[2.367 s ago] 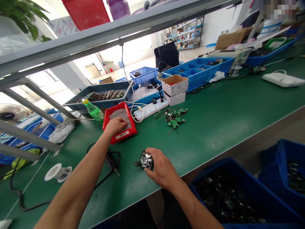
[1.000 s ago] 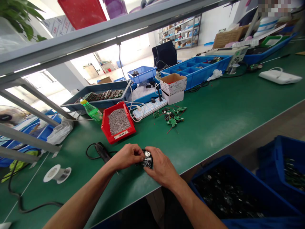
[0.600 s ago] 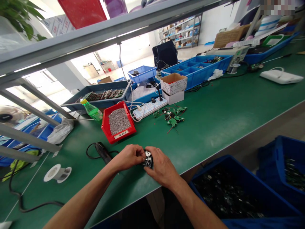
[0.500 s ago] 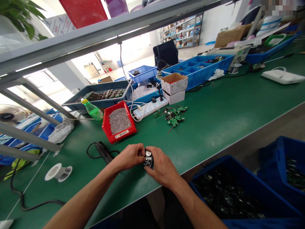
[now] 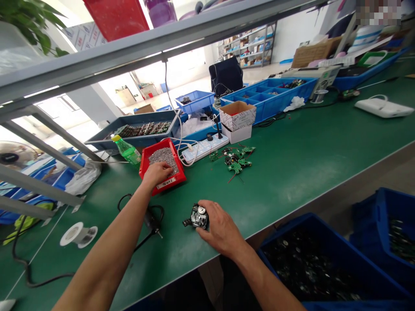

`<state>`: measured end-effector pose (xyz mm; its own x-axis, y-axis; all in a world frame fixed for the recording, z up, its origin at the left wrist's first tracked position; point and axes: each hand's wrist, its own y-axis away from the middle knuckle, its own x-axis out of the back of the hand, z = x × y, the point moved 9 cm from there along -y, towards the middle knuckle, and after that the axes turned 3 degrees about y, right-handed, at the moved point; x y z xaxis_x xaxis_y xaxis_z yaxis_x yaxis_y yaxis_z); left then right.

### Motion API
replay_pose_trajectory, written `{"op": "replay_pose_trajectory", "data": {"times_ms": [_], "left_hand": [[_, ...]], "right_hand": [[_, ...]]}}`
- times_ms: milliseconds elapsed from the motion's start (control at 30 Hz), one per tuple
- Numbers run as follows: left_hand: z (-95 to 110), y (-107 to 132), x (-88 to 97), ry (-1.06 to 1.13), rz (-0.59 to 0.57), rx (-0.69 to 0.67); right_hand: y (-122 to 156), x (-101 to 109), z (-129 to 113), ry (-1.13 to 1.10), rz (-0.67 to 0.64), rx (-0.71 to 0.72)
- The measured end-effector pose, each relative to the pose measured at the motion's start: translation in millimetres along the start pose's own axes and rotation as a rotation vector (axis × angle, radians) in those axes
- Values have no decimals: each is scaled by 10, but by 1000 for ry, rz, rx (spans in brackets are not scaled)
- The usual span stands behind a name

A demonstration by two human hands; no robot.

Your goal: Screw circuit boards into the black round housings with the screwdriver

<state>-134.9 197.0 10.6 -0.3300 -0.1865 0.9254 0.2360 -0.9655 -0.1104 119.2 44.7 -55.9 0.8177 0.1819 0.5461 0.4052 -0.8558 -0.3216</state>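
Note:
My right hand grips a small mechanical assembly by its right side, just above the bench. The assembly has a black body, silver metal parts, a round metal disc on top and a dark piece jutting out to the left. My left hand reaches over the front of a red bin, its curled fingers down at the heap of tiny grey metal pieces. What its fingertips pinch is hidden. Below my left forearm lies a black electric screwdriver, its metal tip toward me.
Green circuit boards with wires lie beyond my right hand. Behind them are a power strip and a small carton. A green bottle leans by the red bin. A wire spool sits left. Blue crates stand below the bench edge.
My left hand has let go of the assembly and moved up and left into the red bin. My right hand keeps holding the assembly in nearly the same place.

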Motion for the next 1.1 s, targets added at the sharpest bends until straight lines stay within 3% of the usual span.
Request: {"op": "replay_pose_trajectory", "data": {"times_ms": [200,500,600,733,900,1100], "left_hand": [[-183,-109,-153,73,1,36],[-267,62,4,440,39,94],[-115,246,-22,612,-52,82],[261,712,-189,744,-286,48],[689,1371,-534,672,-630,-57],[736,1573,-703,513,-662,-86]], "right_hand": [[-8,11,-3,-15,10,-3],[-10,3,-9,-20,9,4],[-9,2,-13,-13,2,-2],[-5,3,-9,-6,-1,-7],[-5,-1,-2,-5,-5,-13],[-7,-9,-1,2,-2,-15]]}}
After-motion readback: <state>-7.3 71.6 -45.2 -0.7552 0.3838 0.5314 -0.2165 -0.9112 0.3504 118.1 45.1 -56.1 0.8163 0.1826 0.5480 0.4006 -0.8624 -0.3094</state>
